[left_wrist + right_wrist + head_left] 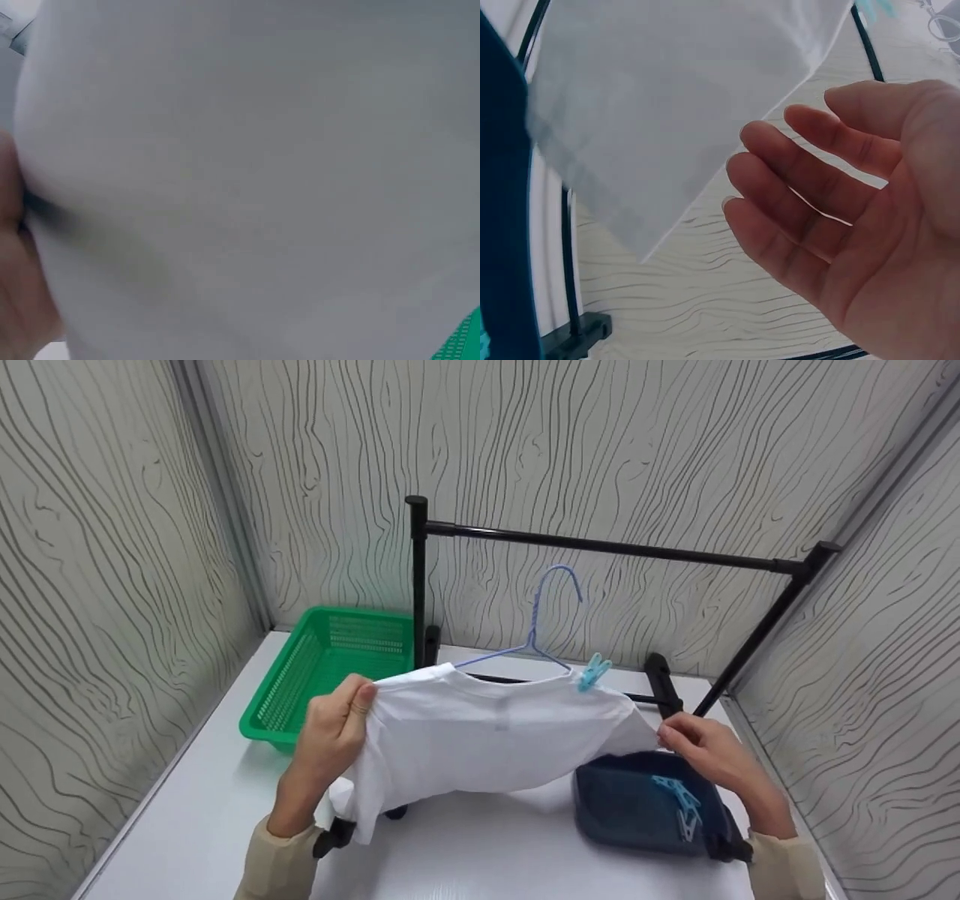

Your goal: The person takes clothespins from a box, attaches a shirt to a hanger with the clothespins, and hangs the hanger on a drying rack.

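A white T-shirt hangs on a blue wire hanger, whose hook rises above the neckline. One light-blue clothespin clips the shirt's right shoulder to it. My left hand grips the left sleeve with the thumb on top; in the left wrist view the cloth fills nearly everything and hides most of the fingers. At the right sleeve's edge is my right hand. The right wrist view shows its fingers loosely bent beside the cloth, with the thumb apart and nothing pinched.
Behind the shirt stands a black rack with a top bar. A green basket sits at the left. Below the right sleeve, a dark blue bin contains light-blue clothespins. Patterned walls enclose the white table.
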A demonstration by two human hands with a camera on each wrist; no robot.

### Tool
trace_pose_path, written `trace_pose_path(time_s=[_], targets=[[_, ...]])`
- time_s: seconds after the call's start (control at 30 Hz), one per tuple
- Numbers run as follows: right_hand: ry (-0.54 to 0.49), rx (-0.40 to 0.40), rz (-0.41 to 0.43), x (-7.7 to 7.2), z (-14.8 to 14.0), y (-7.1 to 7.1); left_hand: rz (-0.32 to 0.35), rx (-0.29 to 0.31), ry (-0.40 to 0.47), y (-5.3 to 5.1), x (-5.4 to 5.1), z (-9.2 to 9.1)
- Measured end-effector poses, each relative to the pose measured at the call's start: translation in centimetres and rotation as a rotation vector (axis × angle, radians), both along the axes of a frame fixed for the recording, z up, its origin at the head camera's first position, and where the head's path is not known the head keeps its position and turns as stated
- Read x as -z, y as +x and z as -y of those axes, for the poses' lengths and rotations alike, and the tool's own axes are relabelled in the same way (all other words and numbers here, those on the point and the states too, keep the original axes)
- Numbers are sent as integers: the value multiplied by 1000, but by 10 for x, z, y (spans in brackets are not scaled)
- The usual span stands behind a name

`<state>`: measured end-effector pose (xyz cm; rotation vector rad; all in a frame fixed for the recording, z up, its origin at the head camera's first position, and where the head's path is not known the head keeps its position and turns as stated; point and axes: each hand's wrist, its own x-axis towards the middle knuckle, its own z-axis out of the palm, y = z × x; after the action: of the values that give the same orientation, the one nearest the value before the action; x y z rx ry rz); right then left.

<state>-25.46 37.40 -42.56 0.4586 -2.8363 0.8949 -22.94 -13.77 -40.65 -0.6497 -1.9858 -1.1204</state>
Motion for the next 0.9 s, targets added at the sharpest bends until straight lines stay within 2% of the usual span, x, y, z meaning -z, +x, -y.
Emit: trace_pose_path(time_s=[0.17, 0.33, 0.53, 0.73, 0.9], targets=[[26, 28, 41, 20, -13, -12, -28, -6, 21, 0, 0, 4], [87, 68, 77, 40, -24, -20, -5, -23, 16, 1, -1, 6], [159, 105, 126, 64, -33, -23, 23, -32, 20, 3, -1, 6], [161, 126, 175, 91, -39, -27, 4, -43, 28, 4, -3, 6], [228, 128, 196, 116, -49, -29, 3, -31, 35, 6, -2, 4]])
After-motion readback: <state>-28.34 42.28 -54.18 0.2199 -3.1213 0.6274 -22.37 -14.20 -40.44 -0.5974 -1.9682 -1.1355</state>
